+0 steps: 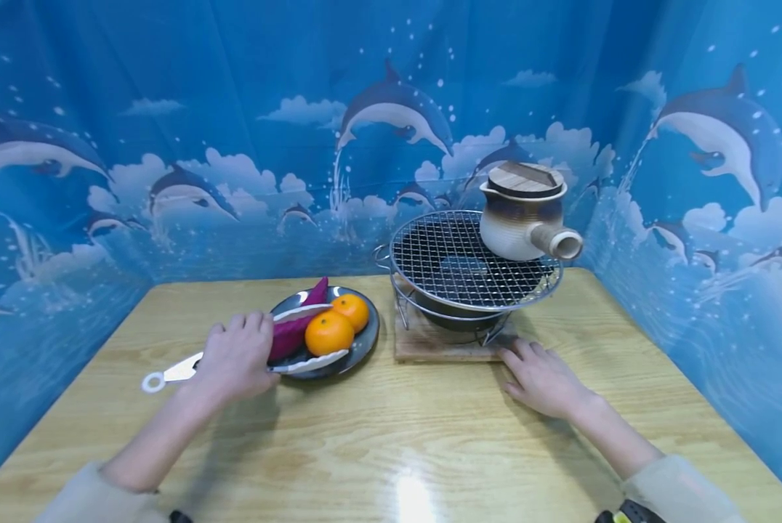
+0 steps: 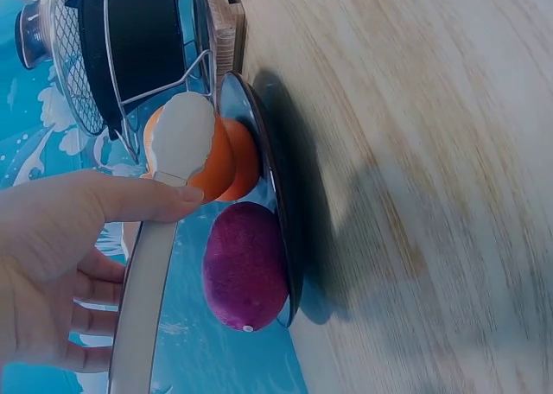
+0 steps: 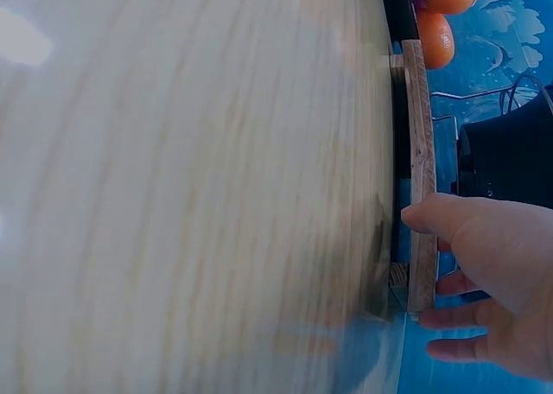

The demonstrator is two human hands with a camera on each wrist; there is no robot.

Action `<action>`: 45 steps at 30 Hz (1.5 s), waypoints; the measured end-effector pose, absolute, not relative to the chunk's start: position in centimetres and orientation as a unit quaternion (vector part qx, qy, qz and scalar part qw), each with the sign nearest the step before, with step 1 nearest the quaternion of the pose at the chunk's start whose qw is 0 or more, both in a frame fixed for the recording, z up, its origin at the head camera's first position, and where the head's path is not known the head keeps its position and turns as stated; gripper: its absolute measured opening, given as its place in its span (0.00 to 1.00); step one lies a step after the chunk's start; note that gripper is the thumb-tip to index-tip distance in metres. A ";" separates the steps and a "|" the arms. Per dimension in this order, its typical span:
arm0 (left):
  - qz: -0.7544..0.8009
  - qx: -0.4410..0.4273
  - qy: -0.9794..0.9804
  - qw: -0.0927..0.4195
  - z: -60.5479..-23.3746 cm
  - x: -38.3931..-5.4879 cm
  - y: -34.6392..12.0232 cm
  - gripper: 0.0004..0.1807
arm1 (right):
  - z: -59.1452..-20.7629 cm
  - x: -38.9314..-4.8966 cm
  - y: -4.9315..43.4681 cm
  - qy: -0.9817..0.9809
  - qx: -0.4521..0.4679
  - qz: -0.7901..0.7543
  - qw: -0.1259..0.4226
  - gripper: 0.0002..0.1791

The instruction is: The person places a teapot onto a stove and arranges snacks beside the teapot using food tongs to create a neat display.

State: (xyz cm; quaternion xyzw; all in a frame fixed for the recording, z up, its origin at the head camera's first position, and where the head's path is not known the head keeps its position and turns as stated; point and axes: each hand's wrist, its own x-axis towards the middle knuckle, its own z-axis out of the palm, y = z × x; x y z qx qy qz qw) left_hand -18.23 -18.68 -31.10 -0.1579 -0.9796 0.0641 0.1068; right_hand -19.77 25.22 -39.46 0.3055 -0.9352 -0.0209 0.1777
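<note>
My left hand grips a pair of white tongs, with the thumb pressed on the near arm and the fingers on the far side. The tongs' two scalloped ends stand apart over a dark plate, on either side of the front orange. A second orange sits behind it. Beside them on the plate lies a purple sweet potato, partly covered by the hand and tongs in the head view. My right hand touches the front right corner of a wooden board with relaxed fingers.
On the board stands a black stove in a wire frame, topped by a round wire grill. A lidded clay pot with a side handle sits on the grill's right. Blue dolphin curtains border the table.
</note>
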 end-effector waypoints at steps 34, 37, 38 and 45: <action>0.053 -0.120 -0.986 0.100 -28.7 -19.0 -18.8 0.46 | -39.5 -19.7 25.2 -0.932 0.308 -0.033 0.186 0.26; 0.057 -0.121 -0.985 0.107 -28.4 -19.0 -18.8 0.46 | -39.5 -19.7 25.3 -0.931 0.311 -0.033 0.189 0.26; 0.057 -0.121 -0.985 0.108 -28.3 -19.0 -18.7 0.46 | -39.5 -19.7 25.3 -0.930 0.312 -0.033 0.190 0.25; 0.054 -0.114 -0.986 0.108 -27.8 -19.0 -18.2 0.48 | -39.6 -19.7 25.2 -0.928 0.315 -0.028 0.197 0.25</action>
